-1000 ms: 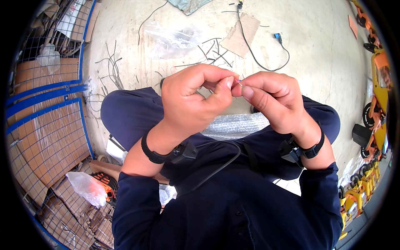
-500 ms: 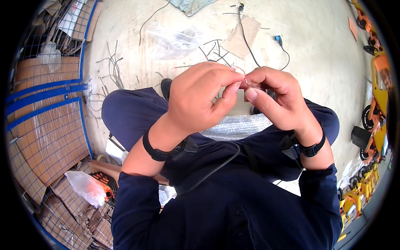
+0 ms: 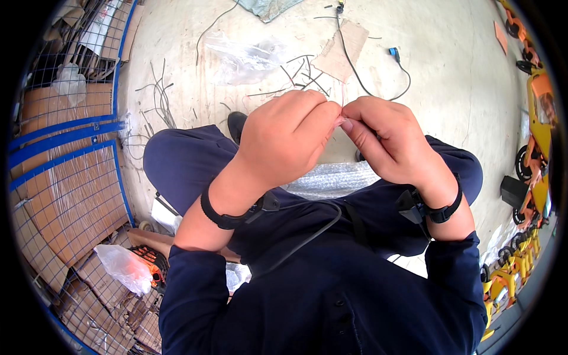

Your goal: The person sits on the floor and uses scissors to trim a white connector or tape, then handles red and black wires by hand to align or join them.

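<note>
My left hand (image 3: 287,135) and my right hand (image 3: 391,142) meet fingertip to fingertip above my lap. Between them they pinch thin wire (image 3: 342,93), of which a fine reddish strand stands up past the fingertips. Its ends are mostly hidden by my fingers. The left hand shows its back, thumb tucked behind, while the right thumb presses against the index finger. Across my lap runs a dark grey cable (image 3: 306,241); whether it joins the pinched wire I cannot tell.
Cut cable pieces (image 3: 309,74), a clear plastic bag (image 3: 248,59), cardboard (image 3: 343,50) and a cable with a blue connector (image 3: 394,53) lie on the floor ahead. Bubble wrap (image 3: 331,180) is between my legs. A blue mesh cage (image 3: 115,177) stands left, yellow wheeled frames (image 3: 538,124) right.
Both hands have drawn closer, their fingertips now pressed together. My left fingers have curled in, hiding the left thumb. The red loop of wire above them has become a faint upright strand.
</note>
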Tool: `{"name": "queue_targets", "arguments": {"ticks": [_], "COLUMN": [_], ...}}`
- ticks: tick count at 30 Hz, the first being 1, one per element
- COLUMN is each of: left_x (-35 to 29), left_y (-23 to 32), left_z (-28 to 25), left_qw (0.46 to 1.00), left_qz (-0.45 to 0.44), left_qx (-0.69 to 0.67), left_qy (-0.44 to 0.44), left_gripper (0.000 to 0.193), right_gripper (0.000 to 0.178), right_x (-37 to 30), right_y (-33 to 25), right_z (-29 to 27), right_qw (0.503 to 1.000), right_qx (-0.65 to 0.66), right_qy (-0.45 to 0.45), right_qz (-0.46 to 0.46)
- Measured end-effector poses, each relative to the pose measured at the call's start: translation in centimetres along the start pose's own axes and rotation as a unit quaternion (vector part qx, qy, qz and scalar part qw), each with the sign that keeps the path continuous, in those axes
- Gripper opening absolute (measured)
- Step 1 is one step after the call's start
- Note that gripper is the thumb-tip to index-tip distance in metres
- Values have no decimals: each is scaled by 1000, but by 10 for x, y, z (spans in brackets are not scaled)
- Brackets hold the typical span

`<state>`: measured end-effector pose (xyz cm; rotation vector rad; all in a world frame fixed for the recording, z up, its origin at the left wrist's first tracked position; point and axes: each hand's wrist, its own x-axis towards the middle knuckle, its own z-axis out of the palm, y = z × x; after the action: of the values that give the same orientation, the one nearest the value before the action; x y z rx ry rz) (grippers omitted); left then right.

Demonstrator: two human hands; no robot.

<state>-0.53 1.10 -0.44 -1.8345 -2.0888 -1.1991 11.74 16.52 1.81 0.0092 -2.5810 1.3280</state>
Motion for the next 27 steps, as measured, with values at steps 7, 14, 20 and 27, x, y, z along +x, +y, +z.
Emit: {"name": "queue_targets", "arguments": {"ticks": [7,14,20,27], "left_x": [2,-3,-3,-5], "left_y": [2,6,12,11], "left_z": [-12,-15,-15,-8], "left_qw": [992,937,828,753], "left_qz": [-22,-147,-241,-258], "left_qx": [-127,-316,-506,-605], "left_qy": [-14,-4,2,10], "left_gripper": [5,10,17,18], "right_gripper": [9,12,12,11], "right_x": [-3,-2,-3,0], "right_y": [-11,-14,-8,-10], "right_z": [-9,-13,-12,-13], "right_qw": [961,901,859,843], "right_qx": [228,393,481,509], "right_qy": [-77,-89,-90,-83], "right_qz": [135,161,147,156]}}
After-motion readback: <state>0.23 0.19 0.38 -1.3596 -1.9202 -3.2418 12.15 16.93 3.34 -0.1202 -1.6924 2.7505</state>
